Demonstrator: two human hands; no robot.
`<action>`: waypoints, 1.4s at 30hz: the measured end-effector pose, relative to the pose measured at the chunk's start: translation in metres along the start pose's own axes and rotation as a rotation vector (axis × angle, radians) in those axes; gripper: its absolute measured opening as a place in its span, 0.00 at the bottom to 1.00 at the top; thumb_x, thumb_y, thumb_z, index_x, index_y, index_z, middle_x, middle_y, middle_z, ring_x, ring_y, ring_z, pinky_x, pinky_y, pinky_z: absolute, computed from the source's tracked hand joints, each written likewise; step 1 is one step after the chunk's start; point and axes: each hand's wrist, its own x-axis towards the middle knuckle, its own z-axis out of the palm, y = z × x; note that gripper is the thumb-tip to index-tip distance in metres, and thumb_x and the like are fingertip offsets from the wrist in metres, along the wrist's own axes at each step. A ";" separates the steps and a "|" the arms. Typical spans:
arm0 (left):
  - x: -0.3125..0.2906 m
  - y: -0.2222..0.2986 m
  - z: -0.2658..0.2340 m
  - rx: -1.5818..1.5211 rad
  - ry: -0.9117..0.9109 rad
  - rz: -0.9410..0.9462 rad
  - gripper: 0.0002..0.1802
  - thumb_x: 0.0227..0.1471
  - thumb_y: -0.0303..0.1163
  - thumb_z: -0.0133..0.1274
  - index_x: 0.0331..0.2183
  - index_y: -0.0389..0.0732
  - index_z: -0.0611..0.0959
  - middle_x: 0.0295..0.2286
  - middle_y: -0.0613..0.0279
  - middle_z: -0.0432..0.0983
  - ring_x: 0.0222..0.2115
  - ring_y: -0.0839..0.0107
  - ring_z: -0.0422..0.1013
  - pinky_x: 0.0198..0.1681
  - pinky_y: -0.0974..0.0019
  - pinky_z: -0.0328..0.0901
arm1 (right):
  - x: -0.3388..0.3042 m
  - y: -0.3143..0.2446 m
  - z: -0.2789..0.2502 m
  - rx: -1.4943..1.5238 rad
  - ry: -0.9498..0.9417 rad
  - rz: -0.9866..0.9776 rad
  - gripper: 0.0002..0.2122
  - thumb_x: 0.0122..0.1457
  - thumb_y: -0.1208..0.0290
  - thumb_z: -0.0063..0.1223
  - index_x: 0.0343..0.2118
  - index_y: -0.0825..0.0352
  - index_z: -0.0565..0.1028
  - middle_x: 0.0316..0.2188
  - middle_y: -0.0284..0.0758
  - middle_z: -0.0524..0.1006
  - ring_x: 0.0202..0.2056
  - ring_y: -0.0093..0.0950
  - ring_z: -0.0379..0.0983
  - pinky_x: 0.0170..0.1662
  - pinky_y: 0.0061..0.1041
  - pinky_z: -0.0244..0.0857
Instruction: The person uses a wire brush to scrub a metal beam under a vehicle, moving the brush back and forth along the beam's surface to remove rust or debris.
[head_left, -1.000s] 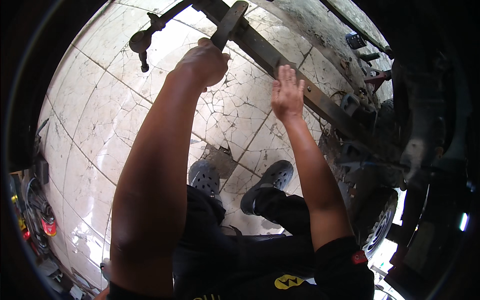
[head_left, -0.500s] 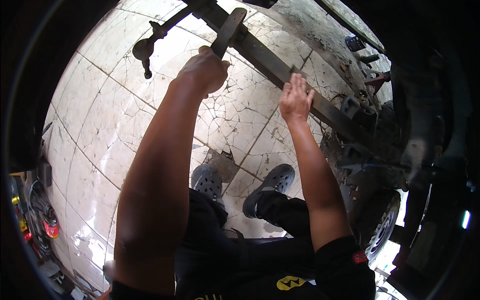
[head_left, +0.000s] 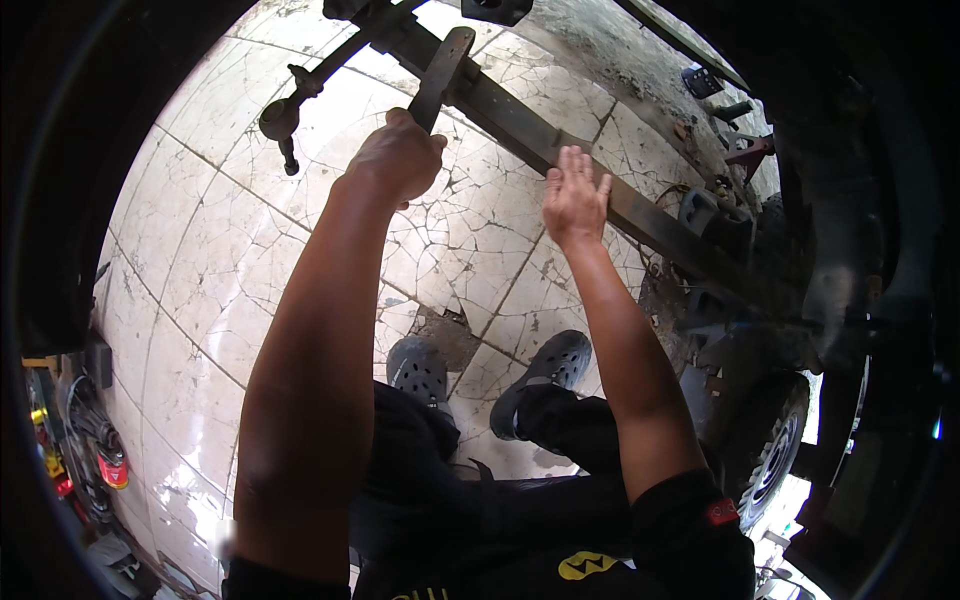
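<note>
A long dark metal beam (head_left: pixel 522 128) runs from the top middle down to the right. My left hand (head_left: pixel 393 160) is wrapped round the lower end of a flat, dark metal bar (head_left: pixel 440 80). The bar's rounded upper end lies across the beam; whether it is fixed there I cannot tell. My right hand (head_left: pixel 577 198) lies against the beam's near side, fingers stretched out and together, thumb apart. A small raised piece on the beam shows just past its fingertips. Left of the bar, a rod with a ball joint (head_left: pixel 280 120) hangs from the beam's far end.
Cracked white tiles (head_left: pixel 470 240) cover the floor around my grey clogs (head_left: pixel 418 370). At right stand dark vehicle parts and a tyre (head_left: pixel 775 450). A reddish stand (head_left: pixel 748 150) is by the wall. Tools and coiled cable (head_left: pixel 85 415) lie at far left.
The whole view has shifted slightly, so beam, bar and hands appear a little lower and further left. Both hands keep about the same places on the bar and beam.
</note>
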 end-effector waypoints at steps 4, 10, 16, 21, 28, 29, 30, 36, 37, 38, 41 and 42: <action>0.002 0.001 0.002 0.003 -0.005 0.003 0.36 0.62 0.46 0.43 0.57 0.26 0.52 0.37 0.42 0.77 0.25 0.62 0.77 0.29 0.61 0.72 | -0.009 -0.003 0.008 -0.105 0.017 -0.033 0.26 0.68 0.55 0.24 0.64 0.64 0.58 0.65 0.38 0.57 0.67 0.35 0.49 0.68 0.49 0.33; 0.003 0.002 0.000 0.020 -0.007 0.011 0.38 0.62 0.47 0.43 0.58 0.26 0.51 0.36 0.42 0.77 0.25 0.61 0.77 0.28 0.62 0.72 | -0.005 0.011 -0.004 -0.106 -0.034 0.040 0.27 0.68 0.54 0.24 0.64 0.64 0.57 0.66 0.39 0.56 0.67 0.36 0.48 0.67 0.50 0.33; 0.001 0.000 -0.001 0.011 0.006 0.019 0.36 0.62 0.46 0.42 0.57 0.27 0.53 0.36 0.43 0.77 0.25 0.61 0.77 0.28 0.61 0.72 | -0.006 0.011 -0.008 -0.053 -0.078 0.053 0.27 0.68 0.55 0.24 0.64 0.67 0.56 0.66 0.41 0.54 0.67 0.38 0.46 0.67 0.50 0.33; 0.003 -0.003 0.000 0.012 0.046 0.015 0.32 0.61 0.45 0.44 0.53 0.26 0.60 0.33 0.46 0.76 0.26 0.61 0.76 0.26 0.63 0.74 | -0.017 -0.008 0.001 -0.115 -0.065 -0.026 0.27 0.68 0.55 0.25 0.64 0.68 0.56 0.66 0.41 0.55 0.68 0.36 0.47 0.67 0.50 0.33; -0.001 0.001 -0.003 0.012 -0.024 0.025 0.36 0.62 0.46 0.42 0.56 0.25 0.54 0.34 0.43 0.77 0.25 0.61 0.77 0.28 0.61 0.71 | 0.000 0.009 -0.002 -0.092 -0.049 0.113 0.26 0.67 0.56 0.28 0.63 0.68 0.58 0.66 0.41 0.56 0.67 0.38 0.48 0.67 0.51 0.36; -0.001 -0.001 -0.004 0.015 -0.017 0.026 0.36 0.62 0.46 0.42 0.56 0.24 0.53 0.34 0.43 0.77 0.25 0.61 0.77 0.28 0.61 0.71 | -0.011 0.005 0.002 -0.085 -0.031 0.037 0.26 0.67 0.56 0.29 0.63 0.68 0.58 0.66 0.41 0.56 0.67 0.38 0.48 0.66 0.51 0.36; 0.000 -0.003 -0.006 0.018 -0.010 0.027 0.36 0.62 0.46 0.42 0.56 0.24 0.53 0.35 0.43 0.77 0.25 0.61 0.77 0.28 0.61 0.71 | -0.021 0.001 0.005 -0.078 -0.014 -0.039 0.26 0.67 0.56 0.29 0.63 0.68 0.59 0.65 0.41 0.56 0.67 0.38 0.48 0.66 0.51 0.36; 0.002 -0.001 0.001 0.022 -0.013 0.031 0.36 0.62 0.46 0.42 0.56 0.25 0.54 0.36 0.44 0.77 0.25 0.61 0.77 0.31 0.61 0.72 | -0.016 0.009 0.009 -0.115 0.072 0.069 0.25 0.67 0.58 0.32 0.63 0.67 0.60 0.65 0.42 0.58 0.66 0.39 0.51 0.66 0.53 0.36; 0.002 -0.002 0.000 0.029 -0.010 0.019 0.36 0.62 0.46 0.42 0.56 0.25 0.54 0.36 0.44 0.77 0.25 0.60 0.77 0.31 0.61 0.72 | -0.019 -0.002 0.011 -0.120 0.070 -0.028 0.25 0.67 0.58 0.31 0.62 0.68 0.60 0.65 0.42 0.58 0.66 0.39 0.51 0.66 0.52 0.37; 0.003 -0.003 -0.001 0.024 -0.002 0.021 0.36 0.62 0.46 0.42 0.56 0.26 0.54 0.36 0.44 0.77 0.25 0.60 0.77 0.31 0.61 0.72 | -0.022 -0.011 0.012 -0.126 0.068 -0.126 0.25 0.68 0.58 0.31 0.62 0.68 0.60 0.65 0.43 0.58 0.66 0.39 0.51 0.66 0.52 0.37; 0.003 -0.001 0.002 0.009 0.012 0.029 0.34 0.62 0.46 0.43 0.55 0.25 0.58 0.35 0.45 0.77 0.26 0.60 0.77 0.29 0.62 0.73 | -0.011 -0.011 0.013 -0.111 0.106 -0.112 0.26 0.67 0.56 0.32 0.62 0.69 0.60 0.64 0.43 0.59 0.66 0.40 0.51 0.66 0.52 0.38; 0.001 0.000 0.004 0.003 0.026 0.030 0.33 0.61 0.45 0.44 0.53 0.25 0.60 0.33 0.46 0.77 0.26 0.60 0.77 0.27 0.63 0.74 | -0.009 -0.009 0.018 -0.131 0.135 -0.037 0.26 0.67 0.56 0.32 0.62 0.68 0.60 0.64 0.43 0.59 0.66 0.40 0.51 0.65 0.53 0.39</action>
